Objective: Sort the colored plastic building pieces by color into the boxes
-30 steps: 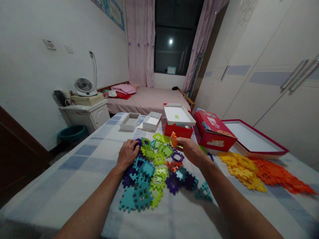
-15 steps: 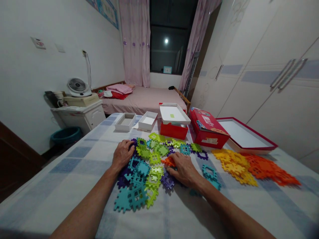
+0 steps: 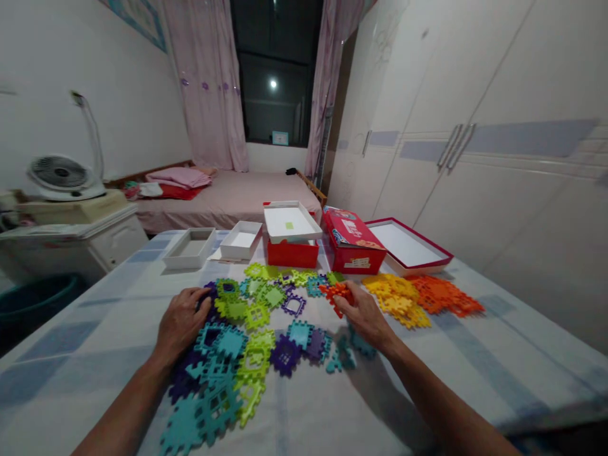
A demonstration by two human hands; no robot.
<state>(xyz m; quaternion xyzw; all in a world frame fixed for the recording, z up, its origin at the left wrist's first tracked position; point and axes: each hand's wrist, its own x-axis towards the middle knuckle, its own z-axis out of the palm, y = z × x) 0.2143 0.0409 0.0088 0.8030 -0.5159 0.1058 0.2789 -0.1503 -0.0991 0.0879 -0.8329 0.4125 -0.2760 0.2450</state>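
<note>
Notched plastic building tiles lie in a loose heap on the checked tablecloth. My right hand (image 3: 363,311) is closed on orange building tiles (image 3: 336,295), held just left of the yellow tiles (image 3: 398,297). My left hand (image 3: 183,320) rests at the heap's left side with its fingers curled over purple tiles (image 3: 212,292); whether it grips one is hidden. Lime green tiles (image 3: 256,315) and teal tiles (image 3: 221,402) spread beside it. Between my hands lie a dark purple tile (image 3: 285,354) and several teal ones. At the right is a pile of orange tiles (image 3: 444,294).
Two small white boxes (image 3: 190,250) stand at the table's far left. A white tray (image 3: 292,221) sits on a red box (image 3: 293,254). Right of it are a red carton (image 3: 354,240) and a red-rimmed lid (image 3: 413,244). A bed (image 3: 237,196) lies beyond.
My right hand has moved right, out of the heap, with orange tiles in its fingers. Purple and teal tiles show where it was. The view has turned right.
</note>
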